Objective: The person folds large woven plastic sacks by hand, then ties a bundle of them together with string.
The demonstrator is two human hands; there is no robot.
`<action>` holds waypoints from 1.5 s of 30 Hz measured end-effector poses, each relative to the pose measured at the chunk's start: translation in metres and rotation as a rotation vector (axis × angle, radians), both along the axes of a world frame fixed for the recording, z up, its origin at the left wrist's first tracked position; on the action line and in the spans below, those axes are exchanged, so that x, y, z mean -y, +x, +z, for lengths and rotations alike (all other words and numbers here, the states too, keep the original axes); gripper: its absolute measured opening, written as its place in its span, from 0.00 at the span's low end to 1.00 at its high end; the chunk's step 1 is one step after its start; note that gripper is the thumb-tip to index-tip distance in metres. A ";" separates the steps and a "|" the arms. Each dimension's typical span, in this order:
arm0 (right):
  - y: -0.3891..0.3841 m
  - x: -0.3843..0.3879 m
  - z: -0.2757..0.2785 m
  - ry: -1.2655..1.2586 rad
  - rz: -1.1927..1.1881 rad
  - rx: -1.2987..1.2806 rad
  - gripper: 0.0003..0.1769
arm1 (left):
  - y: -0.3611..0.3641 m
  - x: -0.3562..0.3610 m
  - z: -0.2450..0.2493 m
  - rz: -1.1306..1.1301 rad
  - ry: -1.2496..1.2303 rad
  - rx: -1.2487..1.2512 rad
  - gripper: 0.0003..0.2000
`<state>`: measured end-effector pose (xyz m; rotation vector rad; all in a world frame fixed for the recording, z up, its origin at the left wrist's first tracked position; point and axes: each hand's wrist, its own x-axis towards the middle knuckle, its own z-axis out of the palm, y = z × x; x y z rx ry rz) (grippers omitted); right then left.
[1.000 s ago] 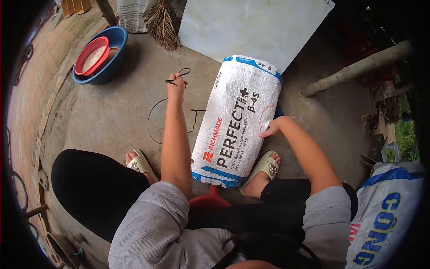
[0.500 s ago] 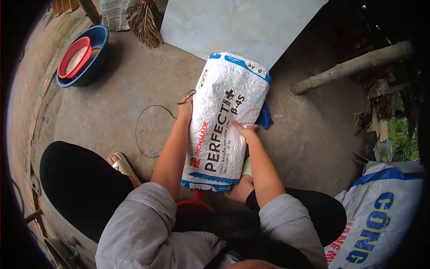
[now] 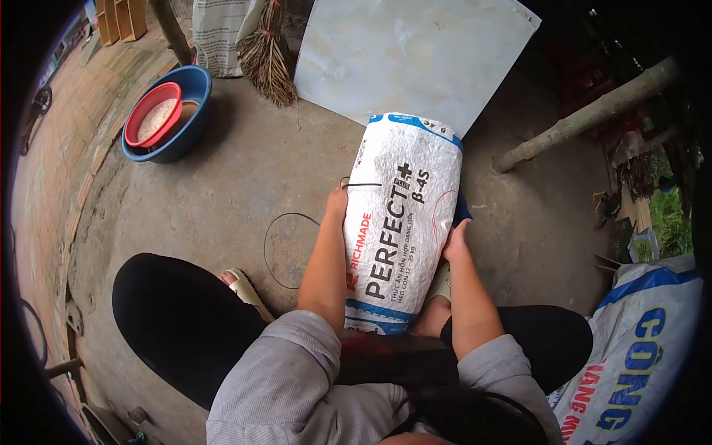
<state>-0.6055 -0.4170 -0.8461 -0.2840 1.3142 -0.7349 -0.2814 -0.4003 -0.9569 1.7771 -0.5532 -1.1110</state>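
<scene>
A folded white woven sack (image 3: pixel 397 222) with blue edges and red and black print lies between my two hands, over the concrete floor. My left hand (image 3: pixel 337 199) grips its left edge, fingers mostly hidden behind it. On the opposite edge, my right hand (image 3: pixel 457 239) holds the sack, its thumb pointing up and the other fingers out of sight. A thin dark cord (image 3: pixel 363 185) lies across the sack near my left hand and loops down onto the floor. Something dark blue (image 3: pixel 463 208) shows behind the sack by my right hand.
A blue basin (image 3: pixel 194 111) with a red basin (image 3: pixel 165 99) inside stands at upper left. A straw broom (image 3: pixel 268 67) and a pale marbled board (image 3: pixel 415 55) are ahead. A wooden pole (image 3: pixel 586 115) slants at right, above a large printed sack (image 3: pixel 630 348).
The view has shifted, so the scene appears further right and lower. My right thumb has moved off the sack's front to its edge. The cord now lies straight across the sack.
</scene>
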 end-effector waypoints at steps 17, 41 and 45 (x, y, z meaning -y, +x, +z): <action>0.058 0.050 0.039 -0.343 0.353 0.096 0.57 | 0.040 -0.032 0.151 -0.226 -0.374 -0.897 0.19; 0.081 0.069 -0.016 -0.420 0.443 -0.042 0.52 | 0.037 -0.063 0.042 -0.052 -0.196 -0.807 0.24; 0.092 0.030 -0.076 -0.548 0.167 -0.819 0.49 | 0.045 -0.058 0.015 -0.002 0.253 -0.034 0.22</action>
